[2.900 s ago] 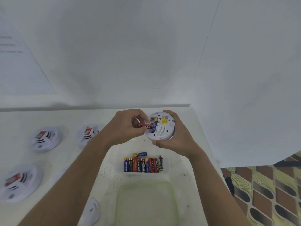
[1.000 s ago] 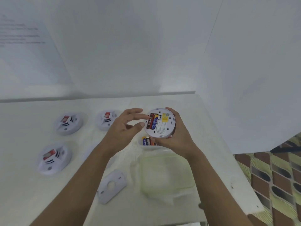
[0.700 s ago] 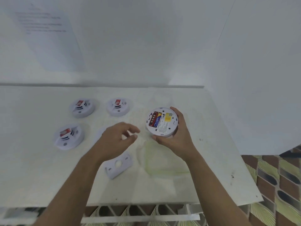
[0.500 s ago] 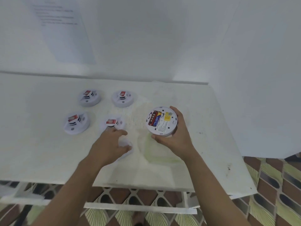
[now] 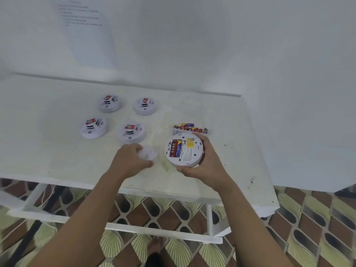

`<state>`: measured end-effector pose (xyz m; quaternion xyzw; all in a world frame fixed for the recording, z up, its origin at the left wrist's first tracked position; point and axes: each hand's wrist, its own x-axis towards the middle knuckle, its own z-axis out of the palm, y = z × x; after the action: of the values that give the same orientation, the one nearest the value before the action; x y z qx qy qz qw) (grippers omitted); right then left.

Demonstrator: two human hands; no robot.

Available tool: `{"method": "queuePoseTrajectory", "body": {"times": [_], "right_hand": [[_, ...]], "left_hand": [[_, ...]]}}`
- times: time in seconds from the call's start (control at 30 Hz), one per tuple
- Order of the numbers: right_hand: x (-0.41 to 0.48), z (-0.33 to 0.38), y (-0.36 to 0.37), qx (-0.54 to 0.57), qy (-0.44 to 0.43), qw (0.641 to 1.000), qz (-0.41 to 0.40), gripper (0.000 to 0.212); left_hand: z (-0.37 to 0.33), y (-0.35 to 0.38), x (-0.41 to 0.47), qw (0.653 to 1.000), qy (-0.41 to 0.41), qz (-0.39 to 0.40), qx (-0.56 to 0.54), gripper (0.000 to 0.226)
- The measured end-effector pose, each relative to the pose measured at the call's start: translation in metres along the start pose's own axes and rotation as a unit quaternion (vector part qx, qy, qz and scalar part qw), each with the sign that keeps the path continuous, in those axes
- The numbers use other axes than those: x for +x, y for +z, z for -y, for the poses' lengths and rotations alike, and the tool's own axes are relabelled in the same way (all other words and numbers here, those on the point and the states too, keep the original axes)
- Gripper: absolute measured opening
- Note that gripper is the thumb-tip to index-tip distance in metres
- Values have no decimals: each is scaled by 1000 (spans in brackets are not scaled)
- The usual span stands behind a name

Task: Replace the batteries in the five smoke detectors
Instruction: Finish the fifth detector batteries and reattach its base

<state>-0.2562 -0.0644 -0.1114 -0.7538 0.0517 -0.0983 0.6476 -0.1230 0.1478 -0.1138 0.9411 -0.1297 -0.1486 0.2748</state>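
Note:
My right hand (image 5: pixel 206 166) grips a white round smoke detector (image 5: pixel 185 150) turned back-side up, with a red and a blue battery seated in its open compartment. My left hand (image 5: pixel 130 160) holds the white back cover plate (image 5: pixel 148 153) just left of it, low over the table. Several other smoke detectors sit face up on the table: two at the back (image 5: pixel 110 103) (image 5: pixel 145 106) and two nearer (image 5: pixel 93 128) (image 5: pixel 131 131). A row of loose batteries (image 5: pixel 189 128) lies just behind the held detector.
The white table (image 5: pixel 48 147) has its front edge close to my arms and its right edge near the white wall. A sheet of printed paper (image 5: pixel 86 31) hangs on the back wall. Patterned floor shows below the table.
My left hand left the battery compartment, dropped to the table and took up the cover plate. The view tilted down and back. My right hand kept holding the detector.

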Motion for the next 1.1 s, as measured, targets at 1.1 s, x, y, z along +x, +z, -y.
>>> {"method": "queuePoseTrajectory", "body": {"times": [1.1], "right_hand": [[35,58,87,-20,-38,990,133,89]], "left_hand": [[28,-92,-40,961,265,-1,-78,73]]}}
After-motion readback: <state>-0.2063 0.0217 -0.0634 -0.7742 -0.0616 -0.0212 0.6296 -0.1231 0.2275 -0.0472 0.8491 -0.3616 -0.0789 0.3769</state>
